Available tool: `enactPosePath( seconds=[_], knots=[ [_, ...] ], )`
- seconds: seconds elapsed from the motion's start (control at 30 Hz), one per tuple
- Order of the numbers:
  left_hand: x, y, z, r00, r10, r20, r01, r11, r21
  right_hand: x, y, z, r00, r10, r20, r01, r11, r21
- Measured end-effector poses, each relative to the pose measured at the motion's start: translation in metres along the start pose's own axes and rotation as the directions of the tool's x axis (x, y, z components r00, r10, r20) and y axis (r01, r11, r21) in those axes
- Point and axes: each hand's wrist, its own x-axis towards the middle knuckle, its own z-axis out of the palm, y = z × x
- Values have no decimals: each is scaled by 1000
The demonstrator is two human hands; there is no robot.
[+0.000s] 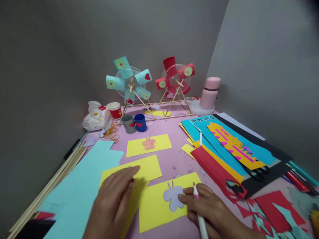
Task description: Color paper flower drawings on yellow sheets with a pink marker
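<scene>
My right hand [206, 205] holds a white marker [202, 224] with a pink tip pointing up and away. Its index fingertip touches the edge of a lilac paper butterfly [173, 198], which lies on a yellow sheet [149, 215] in front of me. Over another yellow sheet [149, 167], my left hand [113, 196] is held with its fingers stretched out and close together, gripping nothing visible. Beyond it, a third yellow sheet [164, 141] bears an orange-pink butterfly [149, 143].
Light-blue paper [77, 186] and wooden sticks [50, 186] lie left. Two paper-and-stick wheels [131, 84] stand behind small grey [127, 124] and blue cups [141, 124]. Right are red paper [209, 162], red-handled scissors [236, 192], coloured sheets, scraps and a pink flask [209, 94].
</scene>
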Motion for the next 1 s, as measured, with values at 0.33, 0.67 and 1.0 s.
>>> enactPosePath(
  seconds=[0.33, 0.67, 1.0],
  knots=[
    [-10, 39, 33, 774, 590, 231, -619, 782, 78, 3, -7, -3, 995, 95, -42, -91, 990, 106],
    [-7, 30, 44, 737, 612, 288, -651, 757, 57, -12, -1, -14, 812, 431, -393, -335, 896, 290],
    [-9, 36, 44, 754, 590, 288, -628, 777, 50, 3, -4, -5, 994, 90, 59, -84, 991, -104]
  ],
)
